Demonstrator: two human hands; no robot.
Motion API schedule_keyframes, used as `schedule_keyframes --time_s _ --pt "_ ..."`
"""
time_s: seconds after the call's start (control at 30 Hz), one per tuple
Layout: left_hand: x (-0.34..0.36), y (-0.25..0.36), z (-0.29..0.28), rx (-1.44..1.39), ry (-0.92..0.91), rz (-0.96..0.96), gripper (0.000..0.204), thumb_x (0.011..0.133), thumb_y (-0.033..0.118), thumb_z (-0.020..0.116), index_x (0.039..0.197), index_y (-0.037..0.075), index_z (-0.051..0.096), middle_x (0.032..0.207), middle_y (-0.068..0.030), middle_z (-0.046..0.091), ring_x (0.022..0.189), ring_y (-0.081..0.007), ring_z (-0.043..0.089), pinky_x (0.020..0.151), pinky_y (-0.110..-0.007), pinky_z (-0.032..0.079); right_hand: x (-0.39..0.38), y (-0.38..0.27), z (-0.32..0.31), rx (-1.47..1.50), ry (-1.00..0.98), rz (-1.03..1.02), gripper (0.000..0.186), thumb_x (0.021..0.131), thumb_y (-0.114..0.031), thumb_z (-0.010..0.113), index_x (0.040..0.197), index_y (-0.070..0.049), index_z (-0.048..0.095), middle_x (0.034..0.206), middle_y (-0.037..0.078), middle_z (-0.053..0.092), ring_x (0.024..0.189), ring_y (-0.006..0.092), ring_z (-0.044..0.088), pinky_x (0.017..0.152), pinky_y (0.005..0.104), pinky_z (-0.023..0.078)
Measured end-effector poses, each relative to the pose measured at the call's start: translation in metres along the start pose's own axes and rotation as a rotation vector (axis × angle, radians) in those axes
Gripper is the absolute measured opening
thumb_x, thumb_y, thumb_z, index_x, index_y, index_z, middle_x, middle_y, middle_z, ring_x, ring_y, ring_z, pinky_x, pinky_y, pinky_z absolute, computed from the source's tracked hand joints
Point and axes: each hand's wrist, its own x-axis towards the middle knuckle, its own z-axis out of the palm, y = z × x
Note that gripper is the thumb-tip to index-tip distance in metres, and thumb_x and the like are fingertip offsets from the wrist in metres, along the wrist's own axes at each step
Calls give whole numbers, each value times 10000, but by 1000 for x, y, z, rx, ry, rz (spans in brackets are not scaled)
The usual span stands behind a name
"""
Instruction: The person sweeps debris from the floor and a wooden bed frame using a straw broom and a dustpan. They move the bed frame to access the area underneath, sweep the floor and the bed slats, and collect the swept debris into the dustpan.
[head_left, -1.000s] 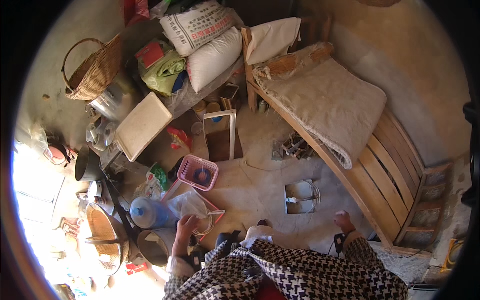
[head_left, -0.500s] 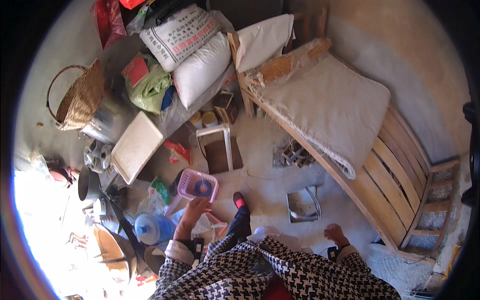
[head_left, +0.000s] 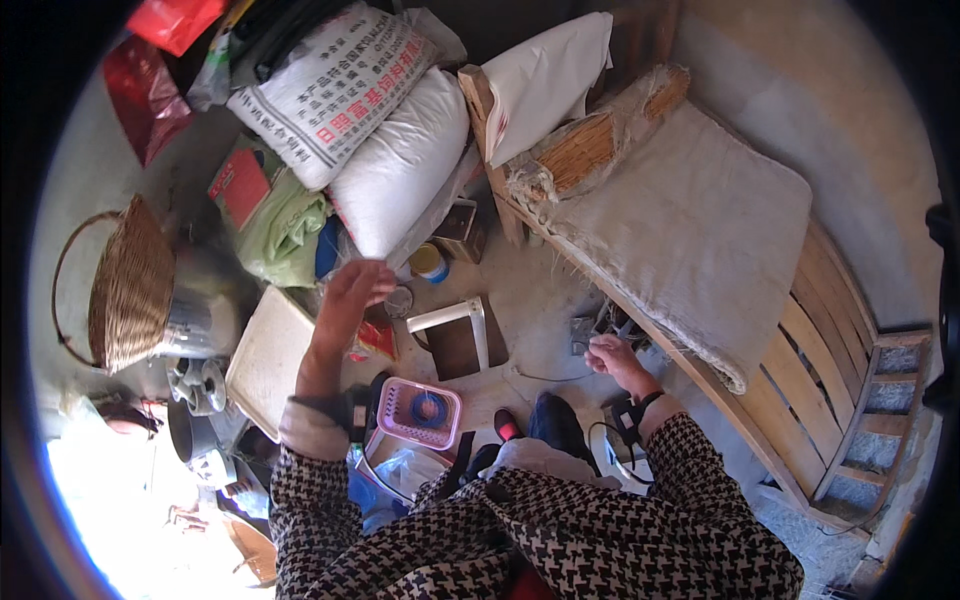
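Hands both empty: left hand (head_left: 350, 295) raised, fingers loosely spread above pink basket (head_left: 418, 413); right hand (head_left: 612, 360) loosely curled, nothing picked up yet

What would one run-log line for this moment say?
left hand: raised, empty, over small tin | right hand: loosely curled beside wooden bed | pink basket: on floor

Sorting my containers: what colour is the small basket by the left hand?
Pink small basket, head view.
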Motion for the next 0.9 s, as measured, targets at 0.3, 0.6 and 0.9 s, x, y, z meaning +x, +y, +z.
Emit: schedule_keyframes --time_s 0.3,0.6,0.9 --pt "219 42 56 202 37 276 440 906 353 546 1165 -3 539 1055 -56 579 950 -128 521 834 -275 417 146 35 -70 881 492 152 488 903 -567 409 925 -89 509 776 19 557 649 146 528 645 281 454" --pt "409 14 109 259 247 414 529 929 351 482 1291 -29 413 1268 -133 464 1177 -223 434 1005 -327 321 220 92 -112 1317 851 47 784 757 -772 402 1152 -98 473 1006 41 538 887 197 527 846 350 400" --pt "451 11 89 276 293 353 471 956 342 394 1213 -42 482 1236 -120 488 1150 -211 448 987 -316 345 237 124 -112 1690 908 -197 496 848 -502 460 1200 -154 479 1092 29 541 977 230 518 810 415 447"
